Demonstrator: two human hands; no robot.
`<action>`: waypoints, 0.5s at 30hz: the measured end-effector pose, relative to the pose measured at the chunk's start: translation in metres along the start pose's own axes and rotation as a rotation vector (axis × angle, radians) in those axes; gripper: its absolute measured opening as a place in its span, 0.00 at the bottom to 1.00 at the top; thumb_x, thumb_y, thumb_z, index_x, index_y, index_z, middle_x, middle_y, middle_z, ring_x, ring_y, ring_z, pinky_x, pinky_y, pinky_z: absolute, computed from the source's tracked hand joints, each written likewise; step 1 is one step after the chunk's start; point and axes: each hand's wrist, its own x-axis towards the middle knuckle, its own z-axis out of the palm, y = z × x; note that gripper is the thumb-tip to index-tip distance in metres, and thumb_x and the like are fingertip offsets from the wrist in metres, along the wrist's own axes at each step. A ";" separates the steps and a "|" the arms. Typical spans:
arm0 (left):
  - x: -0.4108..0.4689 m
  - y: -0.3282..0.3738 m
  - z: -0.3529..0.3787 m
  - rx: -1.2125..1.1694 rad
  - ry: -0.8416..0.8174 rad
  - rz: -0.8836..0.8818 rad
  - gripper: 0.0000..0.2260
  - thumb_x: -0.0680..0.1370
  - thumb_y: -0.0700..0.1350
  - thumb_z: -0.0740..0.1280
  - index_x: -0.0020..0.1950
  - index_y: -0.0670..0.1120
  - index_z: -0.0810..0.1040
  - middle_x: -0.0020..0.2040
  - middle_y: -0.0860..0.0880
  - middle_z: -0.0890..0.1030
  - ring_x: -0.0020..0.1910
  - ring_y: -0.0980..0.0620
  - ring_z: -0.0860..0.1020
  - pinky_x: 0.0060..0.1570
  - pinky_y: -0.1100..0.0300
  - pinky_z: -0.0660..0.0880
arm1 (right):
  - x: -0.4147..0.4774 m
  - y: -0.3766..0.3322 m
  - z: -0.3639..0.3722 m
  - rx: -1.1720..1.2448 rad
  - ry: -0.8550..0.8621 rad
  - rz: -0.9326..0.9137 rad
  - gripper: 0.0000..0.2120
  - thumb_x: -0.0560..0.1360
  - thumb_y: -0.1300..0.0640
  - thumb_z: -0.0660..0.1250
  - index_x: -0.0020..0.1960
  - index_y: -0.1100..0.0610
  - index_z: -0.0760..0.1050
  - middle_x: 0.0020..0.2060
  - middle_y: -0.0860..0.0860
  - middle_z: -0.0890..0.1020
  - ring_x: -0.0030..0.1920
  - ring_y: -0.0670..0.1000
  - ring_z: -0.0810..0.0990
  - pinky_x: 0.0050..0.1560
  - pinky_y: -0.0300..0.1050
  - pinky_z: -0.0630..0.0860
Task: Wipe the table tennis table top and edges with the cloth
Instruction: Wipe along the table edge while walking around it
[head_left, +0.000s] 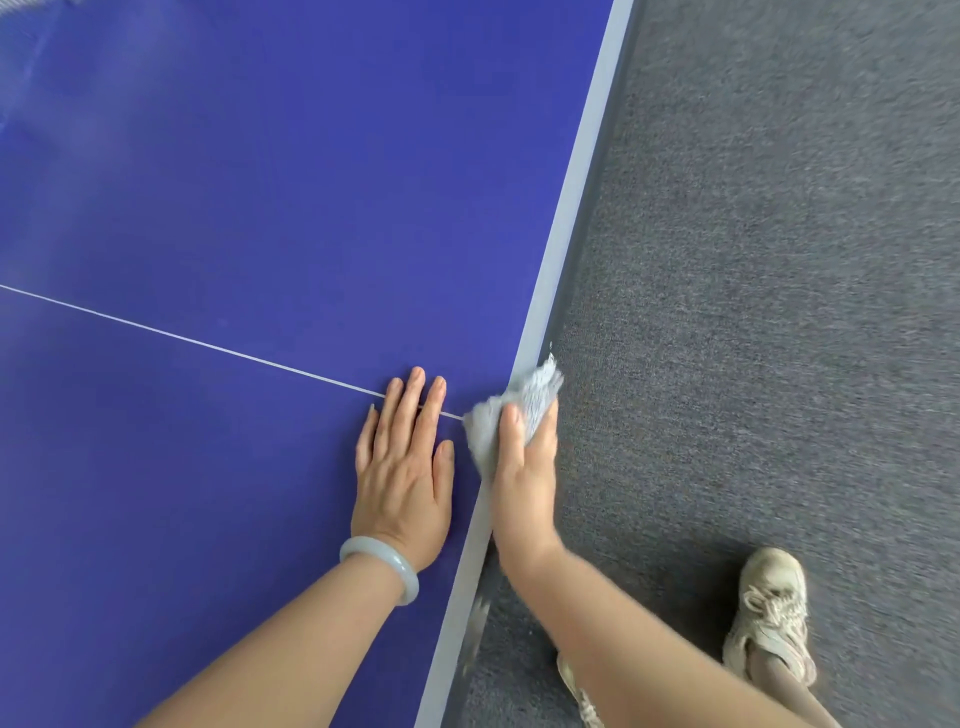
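The blue table tennis table (249, 208) fills the left of the view, with a thin white centre line across it. Its pale grey edge band (582, 171) runs from top right down to the bottom middle. My right hand (524, 483) grips a light grey cloth (524, 402) wrapped over that edge, thumb on top and fingers hidden down the side. My left hand (405, 467) rests flat on the blue top just left of the cloth, fingers straight across the white line. A pale bangle sits on my left wrist.
Grey carpet (769, 260) covers the floor to the right of the table. My feet in beige lace-up shoes (774, 613) stand on it near the bottom right, close to the table's edge.
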 end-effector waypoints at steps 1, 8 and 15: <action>0.000 0.000 -0.001 -0.007 0.000 -0.004 0.25 0.82 0.50 0.45 0.81 0.50 0.53 0.81 0.52 0.51 0.80 0.53 0.48 0.77 0.46 0.54 | -0.012 0.005 -0.001 -0.013 -0.020 0.019 0.32 0.82 0.45 0.55 0.81 0.52 0.47 0.78 0.50 0.57 0.72 0.36 0.54 0.61 0.16 0.46; -0.001 -0.001 0.000 0.016 -0.001 0.005 0.24 0.83 0.49 0.46 0.81 0.50 0.52 0.81 0.53 0.51 0.80 0.52 0.49 0.76 0.47 0.53 | 0.112 -0.065 -0.007 -0.032 -0.076 -0.051 0.31 0.82 0.44 0.57 0.78 0.59 0.55 0.75 0.59 0.64 0.75 0.57 0.63 0.76 0.51 0.58; 0.000 -0.002 0.002 0.036 -0.017 -0.006 0.24 0.83 0.49 0.44 0.81 0.50 0.51 0.81 0.53 0.50 0.80 0.51 0.49 0.76 0.49 0.51 | 0.055 -0.039 0.000 -0.035 0.025 0.078 0.33 0.81 0.40 0.56 0.81 0.53 0.51 0.78 0.53 0.59 0.77 0.49 0.57 0.66 0.32 0.52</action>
